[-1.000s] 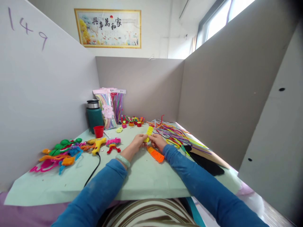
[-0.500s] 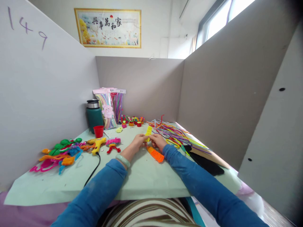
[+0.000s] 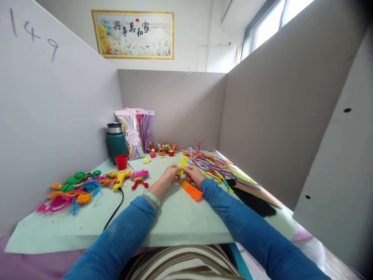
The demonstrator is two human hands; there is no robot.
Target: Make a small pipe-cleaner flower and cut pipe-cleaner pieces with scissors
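Observation:
My left hand (image 3: 167,176) and my right hand (image 3: 194,174) meet over the middle of the pale green table cover (image 3: 175,217). Both pinch the lower end of a yellow coiled pipe-cleaner piece (image 3: 183,162) that sticks up and away from me. An orange coiled pipe-cleaner piece (image 3: 191,190) lies on the cover just below my right hand. A pale green bangle (image 3: 151,197) sits on my left wrist. Both sleeves are blue.
Loose coloured pipe cleaners (image 3: 217,165) spread at right, above a black sheet (image 3: 254,202). A yellow glue gun (image 3: 120,178) with black cord, a red cup (image 3: 121,162), a green flask (image 3: 115,143), packaged pipe cleaners (image 3: 134,134) and finished pieces (image 3: 74,189) lie left. Grey partitions enclose the table.

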